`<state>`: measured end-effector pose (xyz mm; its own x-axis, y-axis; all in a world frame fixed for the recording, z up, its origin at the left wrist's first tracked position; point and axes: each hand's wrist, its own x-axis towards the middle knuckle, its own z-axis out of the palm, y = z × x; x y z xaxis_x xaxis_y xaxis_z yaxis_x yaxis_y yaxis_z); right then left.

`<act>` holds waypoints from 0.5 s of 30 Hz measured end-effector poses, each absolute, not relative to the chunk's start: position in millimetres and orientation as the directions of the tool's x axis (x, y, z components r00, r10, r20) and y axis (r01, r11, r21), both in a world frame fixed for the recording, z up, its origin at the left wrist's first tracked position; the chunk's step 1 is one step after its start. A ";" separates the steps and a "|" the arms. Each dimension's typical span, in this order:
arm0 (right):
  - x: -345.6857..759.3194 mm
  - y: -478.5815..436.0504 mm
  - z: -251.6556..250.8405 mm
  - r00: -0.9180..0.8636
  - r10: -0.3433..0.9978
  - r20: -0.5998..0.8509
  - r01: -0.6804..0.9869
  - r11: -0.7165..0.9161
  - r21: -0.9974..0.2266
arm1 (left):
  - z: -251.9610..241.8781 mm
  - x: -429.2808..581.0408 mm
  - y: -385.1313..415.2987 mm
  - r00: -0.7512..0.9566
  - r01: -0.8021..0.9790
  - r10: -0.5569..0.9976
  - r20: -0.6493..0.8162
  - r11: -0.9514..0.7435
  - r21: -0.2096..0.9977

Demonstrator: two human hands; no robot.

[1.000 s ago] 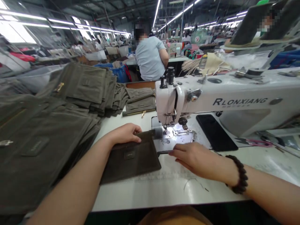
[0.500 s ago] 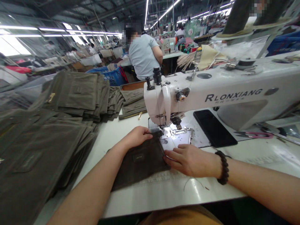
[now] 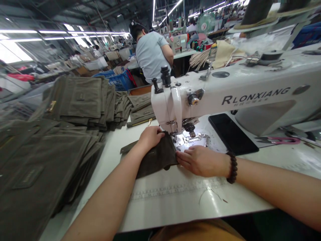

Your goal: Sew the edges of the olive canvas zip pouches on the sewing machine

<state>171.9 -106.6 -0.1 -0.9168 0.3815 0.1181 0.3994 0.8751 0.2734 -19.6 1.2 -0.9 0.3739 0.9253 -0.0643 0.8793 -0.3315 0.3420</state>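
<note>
A dark olive fabric bag panel (image 3: pixel 160 157) lies on the sewing table at the needle area, its right edge beside the presser foot (image 3: pixel 174 138). My left hand (image 3: pixel 151 137) bears on its upper part, thumb and fingers closed on the cloth just left of the foot. Along the right edge, my right hand (image 3: pixel 197 161) pinches the fabric with its fingertips; a dark beaded bracelet circles that wrist. The panel's lower edge looks bent, and a small bit sticks out under it. Over both hands stands the white sewing machine (image 3: pixel 210 100).
Stacks of olive bag pieces (image 3: pixel 82 97) and larger panels (image 3: pixel 45 160) fill the left side. A black phone (image 3: pixel 232 134) and pink-handled thread snips (image 3: pixel 278 140) lie at right. A ruler strip (image 3: pixel 160 191) runs along the table. A co-worker (image 3: pixel 153 53) sits ahead, facing away.
The fabric panel has shifted away from me and turned, uncovering more of the ruler. My left hand has moved forward with it; my right hand has moved slightly up along the edge.
</note>
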 end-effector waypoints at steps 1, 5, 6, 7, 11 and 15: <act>172.5 -107.3 -0.3 -0.915 0.384 0.124 0.404 0.874 0.270 | -0.8 -16.1 2.5 0.397 0.866 0.917 -0.049 -0.356 0.350; 176.1 -114.1 0.6 -0.909 0.390 0.146 0.415 0.878 0.240 | -0.4 -8.1 2.4 0.481 0.811 0.877 -0.009 -0.440 0.386; 177.0 -115.3 1.1 -0.907 0.390 0.156 0.418 0.878 0.235 | -0.9 -7.7 1.9 0.493 0.800 0.870 0.000 -0.453 0.393; 177.8 -116.0 1.5 -0.906 0.390 0.167 0.420 0.878 0.230 | -1.7 -7.5 1.5 0.502 0.790 0.865 0.014 -0.465 0.400; 179.3 -115.2 2.4 -0.900 0.387 0.200 0.423 0.885 0.195 | -6.2 -5.9 1.2 0.550 0.751 0.830 0.088 -0.538 0.382; 178.8 -115.6 2.4 -0.909 0.370 0.191 0.401 0.901 0.166 | -7.4 -3.6 1.0 0.621 0.734 0.782 0.044 -0.601 0.316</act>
<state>178.8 -115.6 2.4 -0.9093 0.3696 0.1913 0.4011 0.9008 0.1663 -3.6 1.0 -7.4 0.6215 0.7822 0.0438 0.7342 -0.6010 0.3158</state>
